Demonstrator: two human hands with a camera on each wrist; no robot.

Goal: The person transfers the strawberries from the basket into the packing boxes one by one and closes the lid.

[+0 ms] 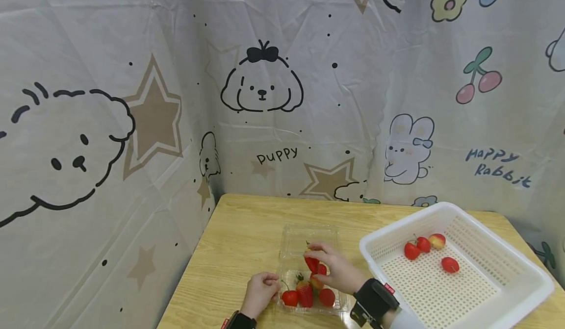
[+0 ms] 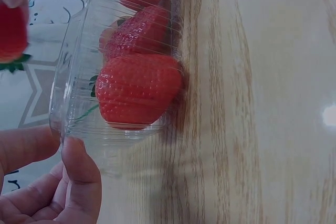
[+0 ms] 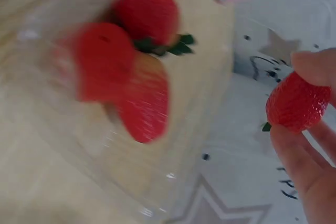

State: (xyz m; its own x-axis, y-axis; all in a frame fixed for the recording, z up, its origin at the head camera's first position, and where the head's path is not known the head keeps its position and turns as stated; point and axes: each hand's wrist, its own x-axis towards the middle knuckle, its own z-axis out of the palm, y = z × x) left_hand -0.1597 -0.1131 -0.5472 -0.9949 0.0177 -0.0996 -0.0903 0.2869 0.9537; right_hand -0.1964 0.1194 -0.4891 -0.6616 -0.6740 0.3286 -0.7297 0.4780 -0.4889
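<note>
A clear plastic box (image 2: 68, 90) stands on the table with its lid (image 1: 291, 233) folded back away from me. My left hand (image 1: 260, 292) pinches the box's near left rim between thumb and forefinger. Inside lie a cherry (image 1: 290, 298), an upright strawberry (image 1: 304, 295), a round red fruit (image 1: 326, 297) and more strawberries, partly hidden by my right hand. Over the box, my right hand (image 1: 337, 270) holds a strawberry (image 3: 296, 100) between thumb and fingers, its green leaves pointing away from the palm. That strawberry hangs above the other fruit, apart from it.
A white perforated plastic basket (image 1: 441, 299) stands to the right, holding a few cherries (image 1: 412, 251), a red-yellow fruit (image 1: 437, 241) and a red fruit (image 1: 449, 265). Beneath is a wooden table (image 1: 247, 221), with patterned cloth (image 1: 265, 138) hanging behind it.
</note>
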